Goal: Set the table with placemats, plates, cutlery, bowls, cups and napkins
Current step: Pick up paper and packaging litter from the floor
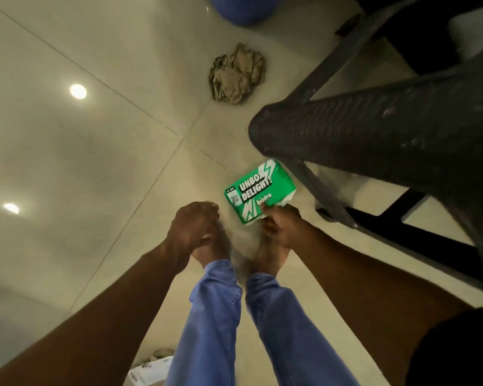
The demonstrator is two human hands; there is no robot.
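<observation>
Item: green plastic-wrapped napkin pack with white lettering (260, 192), lower centre of the frame, lying on or just above the pale glossy tiled floor (95, 149); contact with the floor cannot be told. White napkin edges are seen at its torn lower end.

Right hand (279, 228): fingers are curled round the pack's near end, which is gripped or pinched there. Left hand (194, 227): held just left of the pack, apart from it, fingers loosely bent and somewhat blurred, nothing held.

Surroundings: a dark woven-textured chair (388, 140) is seen at right, its frame close beside the pack; a crumpled brownish cloth (236, 73) lies on the floor in the upper centre; a blue rounded object (243, 6) is cut off at the top edge; blue trouser legs (215, 316) and bare feet occupy the lower centre. No table is in view.

Step judged in hand: the napkin pack is being picked up. Handling note: the pack is best supported from beneath by the free hand, since a grip at the open end alone may let napkins slide out; the chair frame should be cleared on lifting.
</observation>
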